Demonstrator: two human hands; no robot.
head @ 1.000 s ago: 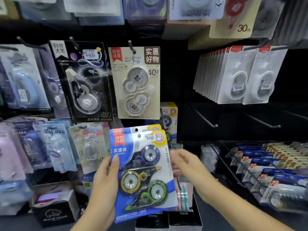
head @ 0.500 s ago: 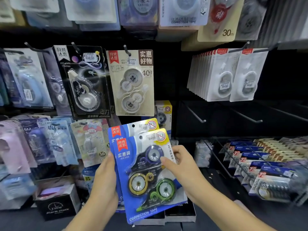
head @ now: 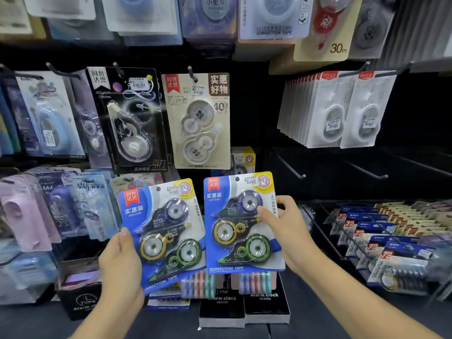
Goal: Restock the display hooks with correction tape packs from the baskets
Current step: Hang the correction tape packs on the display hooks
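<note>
- Your left hand [head: 119, 263] grips the lower left edge of one blue correction tape pack [head: 162, 231], thumb on its front, pack tilted.
- Your right hand [head: 286, 228] pinches the right edge of a second blue pack [head: 241, 223], held upright just right of the first.
- Both packs sit in front of the display, below the beige pack [head: 199, 121] on its hook.
- Bare hooks [head: 291, 167] stand to the right, above a wire basket [head: 325, 231].

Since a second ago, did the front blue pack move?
Yes. The right hand pulled that blue pack rightward off the other pack, now under the beige hanging pack.
</note>
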